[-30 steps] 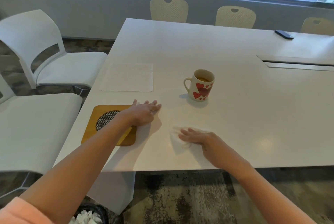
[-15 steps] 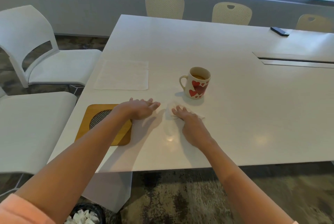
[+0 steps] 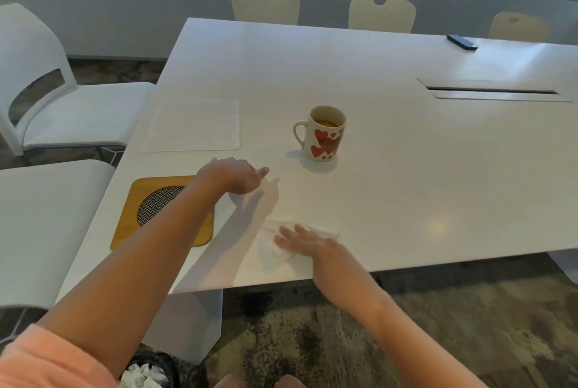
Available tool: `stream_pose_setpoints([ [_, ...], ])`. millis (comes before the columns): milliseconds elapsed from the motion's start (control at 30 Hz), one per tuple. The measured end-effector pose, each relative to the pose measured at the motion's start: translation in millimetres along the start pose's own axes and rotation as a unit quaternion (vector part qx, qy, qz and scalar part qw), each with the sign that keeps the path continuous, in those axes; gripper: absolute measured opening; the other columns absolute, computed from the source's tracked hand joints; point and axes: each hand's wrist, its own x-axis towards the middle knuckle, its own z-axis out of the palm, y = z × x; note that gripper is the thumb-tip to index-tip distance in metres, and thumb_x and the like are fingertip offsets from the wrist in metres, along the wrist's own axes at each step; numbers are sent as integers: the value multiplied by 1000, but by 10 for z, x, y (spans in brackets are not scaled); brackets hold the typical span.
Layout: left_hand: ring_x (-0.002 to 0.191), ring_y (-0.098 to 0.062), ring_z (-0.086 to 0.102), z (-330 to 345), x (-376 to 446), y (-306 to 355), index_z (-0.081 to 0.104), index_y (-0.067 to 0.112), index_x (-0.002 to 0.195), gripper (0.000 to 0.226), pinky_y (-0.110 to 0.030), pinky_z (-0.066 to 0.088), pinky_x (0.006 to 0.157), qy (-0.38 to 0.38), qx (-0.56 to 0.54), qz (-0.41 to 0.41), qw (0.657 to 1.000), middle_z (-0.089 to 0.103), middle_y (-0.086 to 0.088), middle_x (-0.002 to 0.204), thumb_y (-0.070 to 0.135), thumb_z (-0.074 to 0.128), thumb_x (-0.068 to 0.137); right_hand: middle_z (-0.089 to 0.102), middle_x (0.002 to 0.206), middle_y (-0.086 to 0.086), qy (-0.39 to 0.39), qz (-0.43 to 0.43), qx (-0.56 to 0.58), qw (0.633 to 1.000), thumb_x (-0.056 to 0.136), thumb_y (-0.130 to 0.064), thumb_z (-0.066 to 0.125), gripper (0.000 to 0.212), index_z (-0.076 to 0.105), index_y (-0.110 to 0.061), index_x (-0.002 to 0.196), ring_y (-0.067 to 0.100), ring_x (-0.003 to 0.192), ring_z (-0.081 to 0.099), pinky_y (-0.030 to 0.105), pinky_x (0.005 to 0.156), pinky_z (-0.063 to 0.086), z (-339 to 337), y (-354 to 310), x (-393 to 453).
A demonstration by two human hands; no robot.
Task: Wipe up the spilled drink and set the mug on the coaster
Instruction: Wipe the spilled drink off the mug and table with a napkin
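Two hands on counter [image 3: 406, 184]. Right hand [image 3: 308, 242] flat, fingers spread, pressing paper towel [image 3: 275, 246]; left hand [image 3: 233, 176] loosely curled, grip empty. Heart-print mug [image 3: 325, 134] off wooden coaster [image 3: 131, 215].

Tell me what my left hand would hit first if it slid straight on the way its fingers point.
Probably nothing soon. The left hand points right and slightly away across bare table. The mug stands farther back, so the hand would likely pass just in front of it, though depth is hard to judge.
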Motion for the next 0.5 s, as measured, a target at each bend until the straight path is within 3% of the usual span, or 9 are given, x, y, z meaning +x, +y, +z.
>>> stream_pose_setpoints([
  [133,146,-31,29,-2,-9,-12,40,19,150,72,-51,16,117,-4,10,7,1000,36,-6,158,62,11,99,33,155,-23,98,68,-39,992,87,22,34,83,46,-36,145,0,147,23,9,112,-2,-350,380,47],
  [267,148,-30,27,10,-29,-3,33,23,153,64,-53,11,119,-4,28,25,999,33,-4,160,55,11,102,42,155,-9,158,133,-85,975,92,17,37,68,50,-24,145,15,146,35,28,116,15,-641,630,170],
  [400,151,-31,16,64,-87,-39,16,31,157,53,-54,3,119,-13,23,38,999,11,2,167,44,11,106,46,153,10,185,169,-99,963,90,18,35,67,47,-13,148,31,141,42,36,111,37,-566,565,338],
  [500,152,-29,13,64,-107,-74,13,31,157,53,-50,3,120,-24,-7,38,999,7,2,167,44,10,107,38,156,14,186,201,-117,955,92,15,32,63,39,-8,151,35,140,40,38,109,38,-427,411,458],
])
